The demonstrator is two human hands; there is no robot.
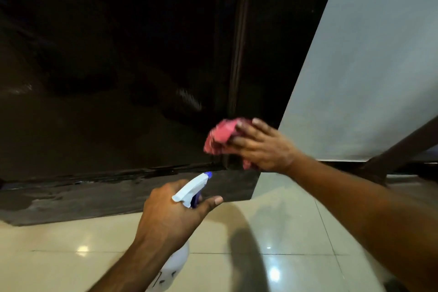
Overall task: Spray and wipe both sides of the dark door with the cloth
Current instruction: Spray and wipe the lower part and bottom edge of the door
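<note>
The right hand (263,147) holds the bunched pink cloth (219,137) against the dark door (106,66), low centre-right. The left hand (170,211) grips the spray bottle (189,191). Firm, overlapping strokes to the bottom edge would serve best.

Left forearm (128,265), right forearm (355,204): bare, seemingly to the elbow.

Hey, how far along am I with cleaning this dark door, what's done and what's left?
Done: this side looks sprayed, with wet-looking streaks low on the door. In hand: your right hand holds the pink cloth against the door's lower edge; your left hand grips the spray bottle. Left: the dark upper part can't be judged, and the other side isn't in view.
</note>
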